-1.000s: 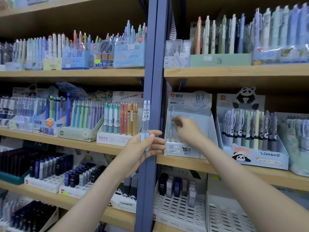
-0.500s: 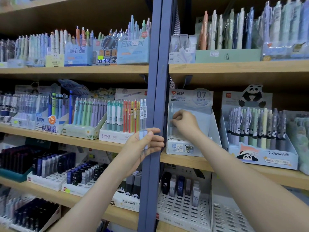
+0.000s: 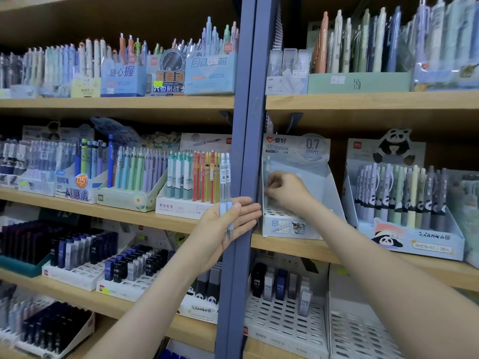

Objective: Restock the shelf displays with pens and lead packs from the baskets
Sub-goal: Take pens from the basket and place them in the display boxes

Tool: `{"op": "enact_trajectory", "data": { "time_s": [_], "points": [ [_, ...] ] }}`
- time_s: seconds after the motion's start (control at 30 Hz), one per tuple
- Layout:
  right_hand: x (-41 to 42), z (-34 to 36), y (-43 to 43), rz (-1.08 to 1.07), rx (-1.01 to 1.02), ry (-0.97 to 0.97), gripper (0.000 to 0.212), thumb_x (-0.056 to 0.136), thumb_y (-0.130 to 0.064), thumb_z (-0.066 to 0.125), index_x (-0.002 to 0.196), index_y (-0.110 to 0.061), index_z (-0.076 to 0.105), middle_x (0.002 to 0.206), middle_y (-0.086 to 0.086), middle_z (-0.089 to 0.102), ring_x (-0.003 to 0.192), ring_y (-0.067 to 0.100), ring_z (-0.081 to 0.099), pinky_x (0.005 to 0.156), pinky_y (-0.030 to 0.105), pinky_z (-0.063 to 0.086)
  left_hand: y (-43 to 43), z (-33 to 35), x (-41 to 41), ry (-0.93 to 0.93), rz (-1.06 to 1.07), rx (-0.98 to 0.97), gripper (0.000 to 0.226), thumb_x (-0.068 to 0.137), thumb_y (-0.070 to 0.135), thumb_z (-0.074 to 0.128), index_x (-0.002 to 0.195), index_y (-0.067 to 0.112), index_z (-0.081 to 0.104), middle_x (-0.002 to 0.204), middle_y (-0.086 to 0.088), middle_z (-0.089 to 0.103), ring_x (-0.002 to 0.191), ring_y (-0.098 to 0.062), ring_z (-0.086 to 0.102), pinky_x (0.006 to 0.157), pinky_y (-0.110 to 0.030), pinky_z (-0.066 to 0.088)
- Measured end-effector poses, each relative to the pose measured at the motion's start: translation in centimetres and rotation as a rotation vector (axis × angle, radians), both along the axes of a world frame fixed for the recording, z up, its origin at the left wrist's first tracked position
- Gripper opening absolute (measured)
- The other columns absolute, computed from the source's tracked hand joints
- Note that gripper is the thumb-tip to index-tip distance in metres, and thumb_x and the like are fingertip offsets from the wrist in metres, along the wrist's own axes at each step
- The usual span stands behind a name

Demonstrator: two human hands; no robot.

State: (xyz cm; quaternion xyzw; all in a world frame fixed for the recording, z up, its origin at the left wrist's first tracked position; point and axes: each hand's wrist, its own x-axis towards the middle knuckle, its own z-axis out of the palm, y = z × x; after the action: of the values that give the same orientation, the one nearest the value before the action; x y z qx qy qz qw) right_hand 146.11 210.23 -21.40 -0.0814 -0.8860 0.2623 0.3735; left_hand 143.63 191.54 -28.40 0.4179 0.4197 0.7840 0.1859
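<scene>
Right hand point(image 3: 283, 190) reaches into display box point(image 3: 321, 193); left hand point(image 3: 228, 224) grips pens point(image 3: 225, 182).

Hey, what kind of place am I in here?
Most likely a stationery shop: wooden shelves carry branded cardboard pen displays, white perforated trays of lead packs and handwritten price stickers.

We cannot see the right hand's point(image 3: 285, 193) fingertips; they blur against the pale pen point(image 3: 267, 174) inside the 0.7 mm display box point(image 3: 324, 182). The blue upright point(image 3: 246, 151) hides that box's left edge. The frame's right edge cuts off the green pack point(image 3: 466, 218).
</scene>
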Motion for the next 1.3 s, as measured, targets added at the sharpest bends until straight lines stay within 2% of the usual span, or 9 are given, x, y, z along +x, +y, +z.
{"op": "enact_trajectory", "data": {
  "time_s": [0.1,0.27,0.4,0.47,0.57,0.67,0.77,0.93,1.3],
  "points": [
    [0.2,-0.2,0.4,-0.042,0.007,0.014,0.01,0.087,-0.01,0.063,0.094,-0.015,0.058,0.072,-0.004,0.054,0.063,0.013,0.05,0.045,0.013,0.037,0.0,0.0,0.2,0.002,-0.012,-0.011,0.026,0.101,0.013,0.041,0.118,0.005,0.058,0.118,-0.012,0.068,0.112,-0.021,0.065,0.092,-0.029,0.054],
    [0.9,0.2,0.4,-0.121,0.059,-0.065,0.018,0.089,-0.014,0.063,0.106,-0.012,0.058,0.083,0.001,0.058,0.061,0.012,0.05,0.047,0.02,0.036,-0.3,-0.2,0.6,0.047,-0.013,-0.063,0.026,0.101,0.016,0.04,0.117,0.007,0.059,0.107,-0.009,0.073,0.097,-0.018,0.07,0.08,-0.027,0.058],
    [3.0,0.9,-0.5,-0.205,0.096,0.048,0.034,0.092,-0.016,0.058,0.126,-0.014,0.053,0.107,0.007,0.06,0.085,0.015,0.051,0.07,0.024,0.036,-0.7,0.1,1.0,0.068,-0.008,-0.094,0.025,0.1,0.019,0.043,0.113,0.009,0.062,0.092,-0.005,0.073,0.068,-0.011,0.066,0.06,-0.024,0.056],
    [4.7,1.1,-2.2,0.015,-0.032,0.138,0.024,0.091,-0.022,0.061,0.115,-0.019,0.059,0.096,0.001,0.062,0.085,0.012,0.054,0.074,0.025,0.039,-0.6,0.3,1.2,0.059,-0.038,-0.094,0.024,0.099,0.018,0.044,0.111,0.008,0.063,0.088,-0.005,0.072,0.066,-0.011,0.064,0.059,-0.023,0.055],
    [7.0,1.0,-5.0,0.394,-0.121,-0.09,0.007,0.091,-0.023,0.062,0.098,-0.021,0.064,0.081,-0.008,0.066,0.075,0.002,0.061,0.07,0.018,0.049,-0.1,0.7,1.7,0.047,-0.1,-0.11,0.021,0.097,0.016,0.046,0.106,0.004,0.061,0.081,-0.007,0.071,0.064,-0.011,0.064,0.061,-0.021,0.055],
    [7.7,0.6,-5.7,0.501,-0.14,-0.213,0.003,0.09,-0.013,0.063,0.086,-0.012,0.063,0.066,-0.008,0.061,0.059,0.001,0.055,0.062,0.015,0.046,0.5,1.0,2.3,0.069,-0.156,-0.134,0.02,0.096,0.016,0.046,0.105,0.001,0.057,0.077,-0.007,0.069,0.061,-0.01,0.062,0.059,-0.02,0.054],
    [7.7,0.9,-4.8,0.527,-0.279,-0.118,0.008,0.092,-0.01,0.058,0.085,-0.008,0.061,0.071,0.004,0.062,0.066,0.01,0.059,0.066,0.02,0.05,0.6,1.1,2.5,0.074,-0.157,-0.118,0.023,0.093,0.019,0.048,0.106,0.003,0.059,0.077,-0.008,0.069,0.064,-0.011,0.064,0.061,-0.021,0.055],
    [6.7,2.1,-1.7,0.259,-0.529,0.338,0.006,0.098,-0.012,0.049,0.095,-0.008,0.053,0.084,0.009,0.066,0.072,0.015,0.066,0.059,0.024,0.055,0.2,0.9,1.5,0.058,0.076,-0.113,0.015,0.1,0.012,0.045,0.1,0.003,0.058,0.082,-0.009,0.07,0.065,-0.013,0.067,0.058,-0.021,0.055],
    [3.1,0.8,-0.3,0.017,-0.151,0.096,0.018,0.096,-0.016,0.051,0.08,-0.022,0.045,0.074,0.003,0.067,0.067,0.013,0.064,0.073,0.035,0.054,-0.4,0.6,0.8,0.093,0.139,-0.068,0.013,0.099,0.009,0.044,0.099,0.002,0.056,0.074,-0.006,0.069,0.06,-0.009,0.062,0.06,-0.018,0.054]
  ]
}}
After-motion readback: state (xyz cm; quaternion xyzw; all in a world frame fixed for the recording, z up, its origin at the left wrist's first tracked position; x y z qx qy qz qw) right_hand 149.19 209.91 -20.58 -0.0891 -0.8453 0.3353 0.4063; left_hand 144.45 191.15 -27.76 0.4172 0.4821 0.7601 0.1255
